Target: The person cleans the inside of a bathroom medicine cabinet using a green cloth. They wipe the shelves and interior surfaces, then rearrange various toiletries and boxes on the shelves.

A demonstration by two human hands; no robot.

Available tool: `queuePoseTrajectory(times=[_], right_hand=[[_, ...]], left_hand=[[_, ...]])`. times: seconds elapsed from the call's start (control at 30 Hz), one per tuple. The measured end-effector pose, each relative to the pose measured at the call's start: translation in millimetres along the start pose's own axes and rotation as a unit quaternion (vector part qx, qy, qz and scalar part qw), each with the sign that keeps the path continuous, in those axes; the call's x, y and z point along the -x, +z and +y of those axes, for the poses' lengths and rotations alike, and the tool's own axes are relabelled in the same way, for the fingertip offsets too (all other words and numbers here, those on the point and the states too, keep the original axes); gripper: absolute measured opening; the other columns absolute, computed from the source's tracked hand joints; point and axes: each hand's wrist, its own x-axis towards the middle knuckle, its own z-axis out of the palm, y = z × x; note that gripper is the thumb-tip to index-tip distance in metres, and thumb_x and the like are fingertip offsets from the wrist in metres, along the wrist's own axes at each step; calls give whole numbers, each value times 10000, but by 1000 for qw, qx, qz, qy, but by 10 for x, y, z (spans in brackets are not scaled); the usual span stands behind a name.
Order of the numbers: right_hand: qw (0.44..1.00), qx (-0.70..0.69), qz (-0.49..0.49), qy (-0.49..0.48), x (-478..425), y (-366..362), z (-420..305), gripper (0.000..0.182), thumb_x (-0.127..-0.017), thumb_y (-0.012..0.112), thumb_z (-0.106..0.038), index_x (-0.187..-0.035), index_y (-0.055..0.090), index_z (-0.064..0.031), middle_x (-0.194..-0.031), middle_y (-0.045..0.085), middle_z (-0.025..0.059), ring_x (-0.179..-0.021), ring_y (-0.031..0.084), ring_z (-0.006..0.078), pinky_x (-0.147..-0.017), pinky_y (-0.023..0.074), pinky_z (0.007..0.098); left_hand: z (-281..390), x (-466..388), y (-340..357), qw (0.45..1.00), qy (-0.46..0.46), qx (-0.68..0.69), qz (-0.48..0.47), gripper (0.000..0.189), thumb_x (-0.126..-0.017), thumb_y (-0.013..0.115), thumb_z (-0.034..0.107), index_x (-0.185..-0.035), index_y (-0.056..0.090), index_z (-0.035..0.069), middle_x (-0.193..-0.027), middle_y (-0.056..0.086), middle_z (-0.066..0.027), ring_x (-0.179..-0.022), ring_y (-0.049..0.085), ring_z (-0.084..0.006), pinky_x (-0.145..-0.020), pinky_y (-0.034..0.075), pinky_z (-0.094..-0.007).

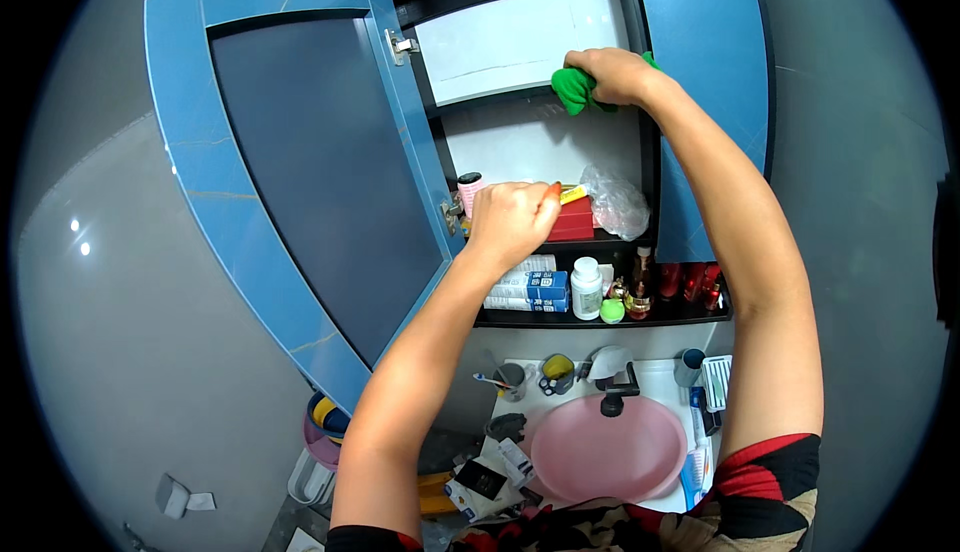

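My right hand (611, 75) grips a bunched green cloth (574, 91) at the middle shelf (495, 104) of an open wall cabinet, near its right side wall. Lower down, my left hand (514, 218) is a closed fist before the cabinet's lower compartment. Something orange shows at its thumb; I cannot tell whether the fist holds it. Beside the fist, a yellow tube (574, 194) lies over a red box (572, 220). To their right sits a crumpled clear plastic bag (616, 203). A pink container with a dark lid (471, 190) stands left of the fist, partly hidden.
The blue cabinet door (322, 177) is swung out to the left. An open ledge below holds blue-and-white boxes (529, 291), a white bottle (586, 288) and a dark glass bottle (641, 285). Beneath are a black faucet (616, 394) and a pink basin (609, 451).
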Motion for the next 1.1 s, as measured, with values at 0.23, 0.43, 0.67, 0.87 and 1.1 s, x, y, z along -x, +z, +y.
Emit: queuePoseTrajectory(times=[0.23,0.43,0.67,0.87,1.1], right_hand=[[962,102,254,-22,490,255,-308,289,-752,592,16,-1004,588,-126,-946,625,82,-1028,600,268,-819,479,435],[887,-305,342,62,764,66,-837,497,-680,552,107,-1153,604,-36,-970,666,110,-899,666,222,-787,523,341],[668,-689,246,140,1338,31,-1363,426,-766,520,71,-1184,538,-7,-981,641,113,-798,669,214,-699,584,336],[726,-633,218,157,1560,353,-1236,440,-729,523,83,-1157,568,-9,-941,639,69,-795,619,133,-682,505,255],[734,-660,113,112,1629,672,-995,410,-798,562,-6,-1205,518,-17,-998,614,76,-896,587,133,-787,486,266]], left_hand=[[259,186,-241,985,-85,-23,-147,296,-853,563,282,-749,683,32,-665,635,-192,-631,627,-364,-604,499,-447],[99,372,67,875,-289,385,-54,260,-940,542,294,-962,601,42,-773,636,-39,-698,595,-130,-658,476,-300],[454,498,4,497,-349,784,-132,604,-980,345,570,-1365,445,116,-1233,580,-128,-1052,624,-337,-818,562,-452],[575,493,52,533,-321,770,-142,373,-945,585,268,-1239,505,53,-1017,640,-103,-771,676,-214,-521,505,-267],[378,265,433,648,-406,644,15,173,-935,536,98,-1095,558,36,-857,627,-90,-578,605,-155,-431,470,-249]])
